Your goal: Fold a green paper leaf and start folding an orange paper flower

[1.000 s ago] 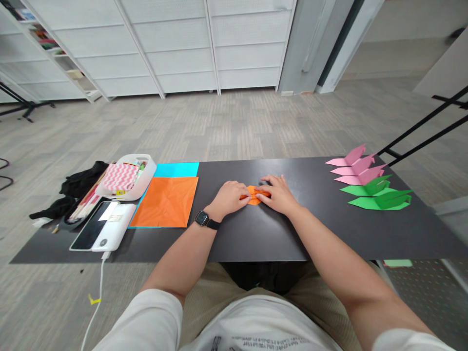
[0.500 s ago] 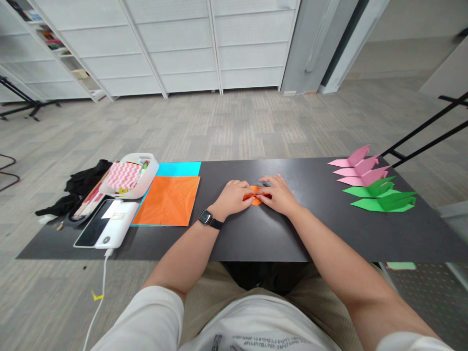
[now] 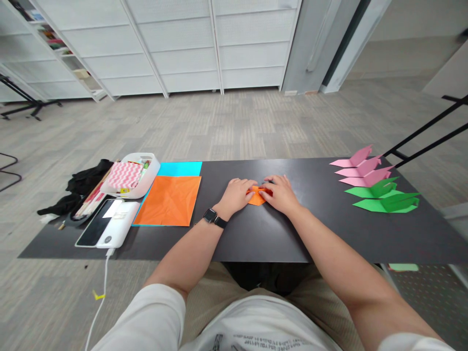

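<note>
A small folded piece of orange paper (image 3: 257, 197) lies on the dark table in front of me, partly covered by my fingers. My left hand (image 3: 238, 195), with a black watch at the wrist, grips its left side between thumb and fingers. On the opposite side, my right hand (image 3: 281, 195) has thumb and fingertips closed on the paper's right edge. The paper's front part shows as a flat, pointed shape between the thumbs; its far side is hidden by my fingers.
Left of my hands lie an orange sheet (image 3: 168, 201) and a blue sheet (image 3: 181, 169). Farther left are a white box (image 3: 149, 180), a phone (image 3: 95, 226) and a white power bank (image 3: 119, 224) with a cable. Folded pink (image 3: 361, 168) and green paper figures (image 3: 387, 202) line the right side.
The folds along the orange paper's middle have shifted away from me, so more of its flat front part shows. My thumbs have moved slightly with it.
</note>
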A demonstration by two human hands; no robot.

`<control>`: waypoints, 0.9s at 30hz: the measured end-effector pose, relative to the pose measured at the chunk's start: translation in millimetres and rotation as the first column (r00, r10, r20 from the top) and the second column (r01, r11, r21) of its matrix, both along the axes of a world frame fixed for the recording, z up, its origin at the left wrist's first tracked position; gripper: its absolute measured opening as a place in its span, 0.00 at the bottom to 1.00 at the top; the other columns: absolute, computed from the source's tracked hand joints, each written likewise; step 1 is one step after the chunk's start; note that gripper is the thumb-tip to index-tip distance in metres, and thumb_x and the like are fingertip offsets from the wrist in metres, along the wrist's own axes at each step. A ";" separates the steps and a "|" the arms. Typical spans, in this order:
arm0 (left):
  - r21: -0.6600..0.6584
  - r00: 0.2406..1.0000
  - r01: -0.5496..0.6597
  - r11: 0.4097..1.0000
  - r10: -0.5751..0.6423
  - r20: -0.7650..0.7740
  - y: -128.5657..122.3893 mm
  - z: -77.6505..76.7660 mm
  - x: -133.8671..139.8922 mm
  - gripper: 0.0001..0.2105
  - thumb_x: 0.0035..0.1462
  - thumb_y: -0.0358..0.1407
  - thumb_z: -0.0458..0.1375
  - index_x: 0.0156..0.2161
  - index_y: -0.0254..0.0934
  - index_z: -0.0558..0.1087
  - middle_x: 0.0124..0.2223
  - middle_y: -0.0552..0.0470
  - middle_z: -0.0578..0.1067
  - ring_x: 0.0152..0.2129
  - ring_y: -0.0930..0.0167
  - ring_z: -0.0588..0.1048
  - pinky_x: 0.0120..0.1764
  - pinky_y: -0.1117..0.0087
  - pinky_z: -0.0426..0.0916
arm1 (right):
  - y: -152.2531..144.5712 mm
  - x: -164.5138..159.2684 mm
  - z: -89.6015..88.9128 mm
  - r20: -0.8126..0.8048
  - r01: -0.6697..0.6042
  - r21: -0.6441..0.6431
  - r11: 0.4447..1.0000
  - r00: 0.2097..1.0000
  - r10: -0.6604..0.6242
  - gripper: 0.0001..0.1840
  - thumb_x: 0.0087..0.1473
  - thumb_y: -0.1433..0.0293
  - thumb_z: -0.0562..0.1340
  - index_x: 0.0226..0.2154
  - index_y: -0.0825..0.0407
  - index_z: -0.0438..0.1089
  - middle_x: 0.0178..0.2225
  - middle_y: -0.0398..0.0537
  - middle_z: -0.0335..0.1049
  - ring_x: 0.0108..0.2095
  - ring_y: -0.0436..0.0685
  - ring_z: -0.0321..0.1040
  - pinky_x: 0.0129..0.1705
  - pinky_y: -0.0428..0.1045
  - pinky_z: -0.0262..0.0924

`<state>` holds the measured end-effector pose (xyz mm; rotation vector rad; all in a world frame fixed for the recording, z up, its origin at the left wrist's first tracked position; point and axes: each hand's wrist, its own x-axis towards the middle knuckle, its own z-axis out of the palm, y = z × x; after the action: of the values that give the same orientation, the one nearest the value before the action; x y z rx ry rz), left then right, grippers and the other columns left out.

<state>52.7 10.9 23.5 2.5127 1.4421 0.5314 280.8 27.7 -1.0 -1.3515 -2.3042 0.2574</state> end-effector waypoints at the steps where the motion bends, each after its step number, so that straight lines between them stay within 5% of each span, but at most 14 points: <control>1: -0.001 1.000 -0.007 1.000 0.007 0.010 0.2 -0.6 -0.1 0.16 0.69 0.31 0.57 0.59 0.42 0.75 0.49 0.50 0.82 0.47 0.64 0.78 0.60 0.56 0.66 | -0.1 -0.1 -0.3 -0.003 -0.002 0.004 1.000 1.000 0.002 0.09 0.64 0.63 0.65 0.43 0.42 0.82 0.58 0.53 0.73 0.62 0.69 0.66 0.72 0.80 0.43; 5: 0.027 1.000 -0.007 1.000 0.007 0.002 -1.6 -0.6 0.3 0.17 0.68 0.31 0.58 0.59 0.43 0.76 0.53 0.49 0.81 0.50 0.63 0.77 0.60 0.57 0.66 | -1.4 -0.2 0.1 -0.043 -0.010 0.043 0.999 0.999 0.012 0.04 0.61 0.66 0.67 0.38 0.44 0.79 0.55 0.53 0.74 0.60 0.68 0.68 0.71 0.80 0.44; 16: 0.135 0.999 -0.050 0.990 0.051 0.001 -8.6 10.7 -0.2 0.06 0.70 0.37 0.62 0.43 0.43 0.82 0.43 0.50 0.81 0.42 0.63 0.76 0.52 0.56 0.66 | -14.2 -5.7 21.9 -0.117 -0.068 0.319 0.945 0.987 0.110 0.03 0.63 0.67 0.66 0.39 0.44 0.77 0.53 0.51 0.75 0.61 0.68 0.68 0.75 0.78 0.37; 19: 0.203 0.979 -0.150 0.968 0.117 0.165 -6.2 12.3 -6.6 0.05 0.69 0.35 0.62 0.43 0.42 0.82 0.43 0.49 0.81 0.42 0.64 0.77 0.50 0.59 0.68 | -14.3 0.4 31.8 -0.319 0.063 0.391 0.918 0.945 0.071 0.14 0.64 0.64 0.66 0.52 0.45 0.74 0.57 0.56 0.73 0.61 0.70 0.69 0.73 0.76 0.46; 22: 0.239 0.882 -0.303 0.923 0.177 0.437 -5.2 16.5 -10.3 0.02 0.68 0.33 0.63 0.42 0.40 0.79 0.43 0.50 0.80 0.41 0.66 0.78 0.47 0.64 0.71 | -11.8 9.7 37.7 -0.531 0.227 0.397 0.889 0.847 0.021 0.19 0.65 0.62 0.64 0.57 0.46 0.70 0.54 0.59 0.74 0.58 0.69 0.71 0.63 0.70 0.64; 27: 0.328 0.780 -0.328 0.886 0.058 0.624 -9.2 21.5 -3.7 0.03 0.65 0.31 0.64 0.39 0.39 0.74 0.42 0.51 0.79 0.40 0.69 0.78 0.45 0.68 0.73 | -14.1 9.6 36.7 -0.477 0.070 0.342 0.937 0.872 0.109 0.16 0.64 0.59 0.66 0.52 0.46 0.71 0.46 0.55 0.78 0.49 0.67 0.76 0.55 0.65 0.70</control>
<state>49.1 1.7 45.0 2.1205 1.4301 1.6737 290.4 13.7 35.7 -0.9484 -1.8269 0.1607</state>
